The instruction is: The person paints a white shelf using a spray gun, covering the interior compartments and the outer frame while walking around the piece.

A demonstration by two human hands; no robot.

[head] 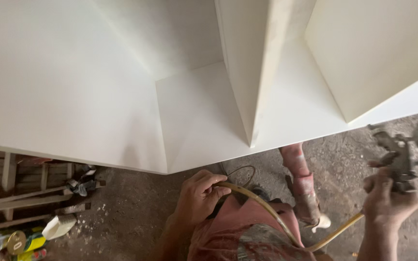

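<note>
Spray gun (402, 157), grimy metal, sat at frame right, gripped in the right hand (388, 200) with fingers wrapped tight on its handle, muzzle aimed roughly toward the white cabinet (122, 96); the cup on top was blurred and cut by the frame edge. A yellowish hose (262, 205) ran from under the gun across the lap to the left hand (199, 195), which was closed around it, holding the slack up just below the cabinet's front edge. Hands well apart, each clamped on its own thing. The cabinet filled the upper frame, open compartments split by an upright divider (255, 72), surfaces already evenly white. Judged step: spraying the cabinet was in hand, gun raised beside the right compartment, hose being managed clear of the fresh surface. Next move would call for keeping the hose off the coated edge and holding the gun square to the panel. Below: dirt floor (136, 212), paint-stained leg with a foot (308, 193), wooden slats (25, 183) at left, a few paint cans (18, 241) bottom left.
</note>
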